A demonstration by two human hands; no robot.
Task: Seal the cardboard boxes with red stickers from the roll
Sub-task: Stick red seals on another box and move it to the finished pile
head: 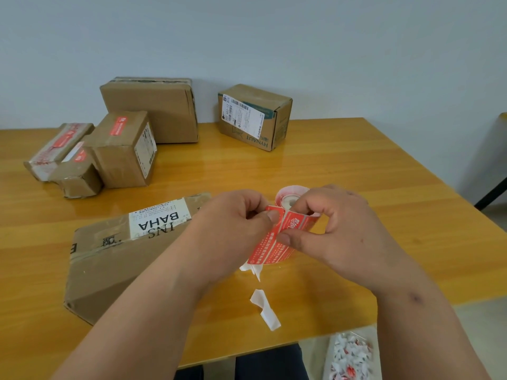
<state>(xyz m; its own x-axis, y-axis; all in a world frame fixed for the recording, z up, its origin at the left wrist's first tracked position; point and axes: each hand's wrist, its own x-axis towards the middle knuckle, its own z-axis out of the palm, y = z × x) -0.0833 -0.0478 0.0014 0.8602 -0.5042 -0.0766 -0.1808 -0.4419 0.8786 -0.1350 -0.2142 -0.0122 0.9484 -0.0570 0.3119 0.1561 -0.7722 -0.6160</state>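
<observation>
Here, both hands, left (241, 220) and right (337, 229), pinching glossy red stickers (270, 246) off a round paper roll (290, 197).

Pretty plain room: a glossy yellow-orange wood-grain counter (356, 171) pushed up against a bare pale blue-grey wall (274, 37). Soft even light gives the top a bit of sheen, and light-coloured floor (480, 325) shows past the counter's right edge.
</observation>
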